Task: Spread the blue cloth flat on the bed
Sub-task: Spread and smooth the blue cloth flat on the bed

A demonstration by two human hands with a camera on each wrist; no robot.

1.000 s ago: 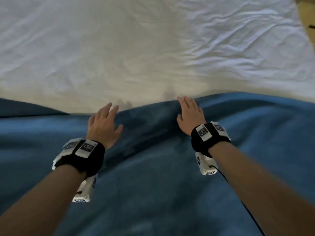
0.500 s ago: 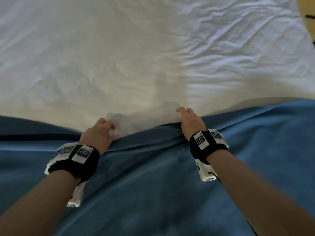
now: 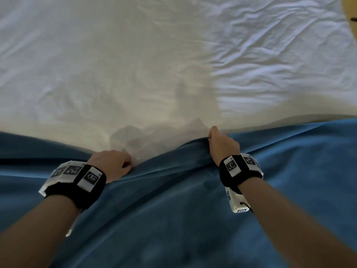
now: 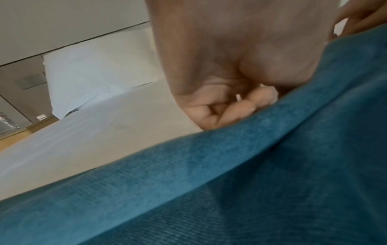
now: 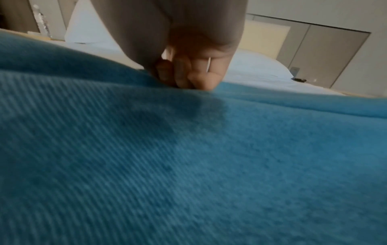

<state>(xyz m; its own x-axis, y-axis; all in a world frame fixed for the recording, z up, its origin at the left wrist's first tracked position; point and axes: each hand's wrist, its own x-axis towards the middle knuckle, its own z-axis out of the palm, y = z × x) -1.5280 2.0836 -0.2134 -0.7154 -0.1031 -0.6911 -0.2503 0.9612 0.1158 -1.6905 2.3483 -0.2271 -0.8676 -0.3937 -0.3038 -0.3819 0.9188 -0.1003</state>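
Observation:
A large blue cloth (image 3: 183, 219) covers the near part of the bed, its far edge running across the white sheet (image 3: 135, 64). My left hand (image 3: 114, 163) grips that edge at centre left, fingers curled under it (image 4: 240, 109). My right hand (image 3: 220, 142) grips the same edge further right and a little further away, with curled fingers (image 5: 188, 76) on the ribbed blue cloth (image 5: 188, 157). Between the hands the edge sags into a fold. The fingertips are hidden under the cloth in the head view.
The wrinkled white sheet stretches far ahead and to both sides. White pillows (image 4: 90, 69) stand at the head of the bed, and one pillow (image 5: 257, 68) shows in the right wrist view. A strip of wooden floor (image 3: 349, 16) shows at the top right.
Both hands went from lying flat and open on the cloth to curling round its far edge. The edge has been drawn towards me, uncovering more white sheet.

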